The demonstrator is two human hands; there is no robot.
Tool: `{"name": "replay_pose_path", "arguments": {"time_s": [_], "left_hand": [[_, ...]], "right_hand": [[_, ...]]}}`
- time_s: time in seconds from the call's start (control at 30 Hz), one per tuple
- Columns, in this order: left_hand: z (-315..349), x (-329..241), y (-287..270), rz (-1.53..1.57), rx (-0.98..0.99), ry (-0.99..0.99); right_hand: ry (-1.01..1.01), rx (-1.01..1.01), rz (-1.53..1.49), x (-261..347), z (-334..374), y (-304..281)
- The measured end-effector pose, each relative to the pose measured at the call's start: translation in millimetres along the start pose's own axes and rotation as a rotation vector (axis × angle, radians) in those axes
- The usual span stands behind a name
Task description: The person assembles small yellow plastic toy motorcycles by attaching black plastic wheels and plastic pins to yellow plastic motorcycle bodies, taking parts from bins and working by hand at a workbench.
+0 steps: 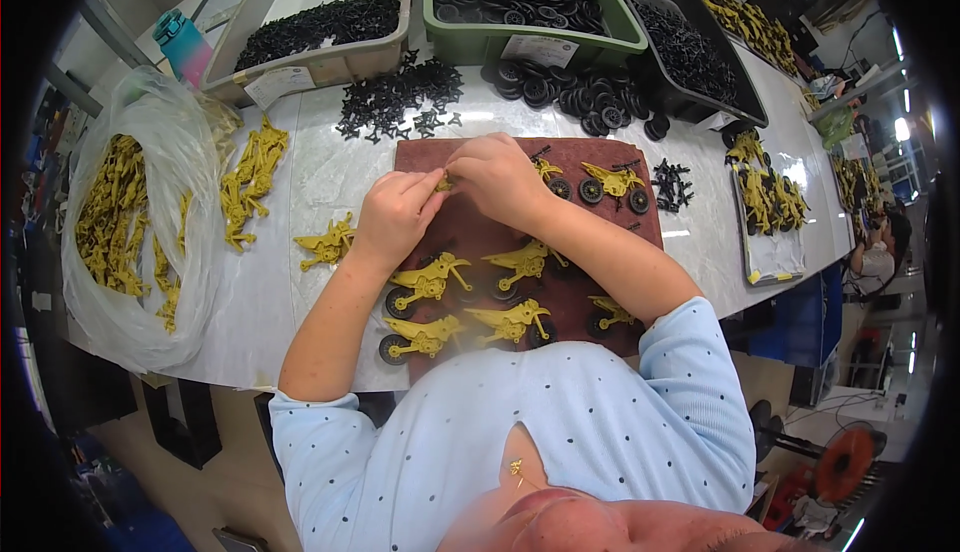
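Above the upper left of a brown-red cloth mat (470, 222), my left hand (398, 214) and my right hand (498, 177) meet with fingers pinched together. Between the fingertips shows a bit of a yellow plastic toy motorcycle part (443, 184); my fingers hide most of it. Nearer to me on the mat lie yellow toy motorcycle bodies (428, 277), several with one black wheel (393, 350) fitted. A toy motorcycle with two wheels (614, 182) rests at the far right of the mat. One yellow body without wheels (328, 243) sits left of my left forearm.
Behind the mat are piles of black forked parts (395, 97) and black wheels (570, 92). Farther back stand a beige bin (330, 77), a green bin (540, 50) and a black bin (755, 112). A clear bag (190, 302) of yellow parts is left; a tray (772, 274) of motorcycles is right.
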State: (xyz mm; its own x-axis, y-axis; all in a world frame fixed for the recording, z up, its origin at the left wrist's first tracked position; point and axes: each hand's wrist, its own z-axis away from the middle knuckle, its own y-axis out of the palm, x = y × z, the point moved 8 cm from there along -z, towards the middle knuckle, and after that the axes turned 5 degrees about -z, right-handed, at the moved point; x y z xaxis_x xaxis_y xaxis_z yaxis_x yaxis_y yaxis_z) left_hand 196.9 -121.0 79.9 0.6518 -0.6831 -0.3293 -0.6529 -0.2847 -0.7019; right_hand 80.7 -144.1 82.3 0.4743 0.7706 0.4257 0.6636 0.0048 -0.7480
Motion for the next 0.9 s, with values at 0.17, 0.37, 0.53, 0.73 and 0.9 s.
{"name": "replay_pose_path", "arguments": {"time_s": [0.17, 0.37, 0.53, 0.73, 0.9], "left_hand": [[2, 1, 4, 0.043, 0.012, -0.023], [6, 35, 3, 0.368, -0.029, -0.428], [-2, 22, -2, 0.413, -0.054, -0.358], [-2, 9, 1, 0.261, 0.077, -0.302], [2, 20, -2, 0.222, 0.075, -0.258]], "right_hand": [[0.034, 0.069, 0.1, -2, 0, 5], [0.325, -0.212, -0.589, -25, 6, -13], [0.561, -0.019, -0.629, -37, 19, 3], [0.328, -0.052, -0.39, -22, 12, -5], [0.315, -0.054, -0.438, -18, 11, 2]]}}
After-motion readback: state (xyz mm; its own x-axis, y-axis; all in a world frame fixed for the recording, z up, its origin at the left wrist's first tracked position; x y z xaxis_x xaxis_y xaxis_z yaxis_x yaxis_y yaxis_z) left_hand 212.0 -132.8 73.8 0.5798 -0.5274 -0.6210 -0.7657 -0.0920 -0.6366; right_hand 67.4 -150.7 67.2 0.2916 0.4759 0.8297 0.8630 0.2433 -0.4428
